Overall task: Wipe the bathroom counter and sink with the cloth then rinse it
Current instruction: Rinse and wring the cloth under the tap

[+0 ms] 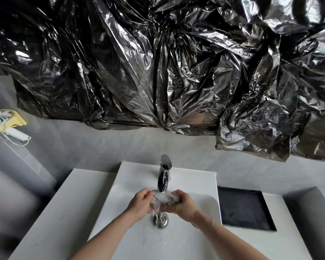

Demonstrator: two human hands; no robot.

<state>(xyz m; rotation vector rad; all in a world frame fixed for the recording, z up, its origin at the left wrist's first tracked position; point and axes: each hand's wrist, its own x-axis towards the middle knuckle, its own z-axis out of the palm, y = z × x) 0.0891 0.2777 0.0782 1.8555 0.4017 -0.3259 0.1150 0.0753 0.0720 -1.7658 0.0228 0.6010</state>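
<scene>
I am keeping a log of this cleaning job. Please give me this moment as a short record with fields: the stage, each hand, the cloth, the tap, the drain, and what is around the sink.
stage: rinsing the cloth
left hand: grips the cloth's left end
right hand: grips its right end
cloth: bunched between both hands, under the spout, wet
tap: chrome, water running onto the cloth
drain: chrome, below the hands, water falling on it
sink: white, wet around the drain
counter: white, on both sides
tray: black, right of the sink
wall: black plastic sheet above the tap

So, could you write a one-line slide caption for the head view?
Both hands, left hand and right hand, hold the cloth under the chrome faucet, above the sink drain.
</scene>
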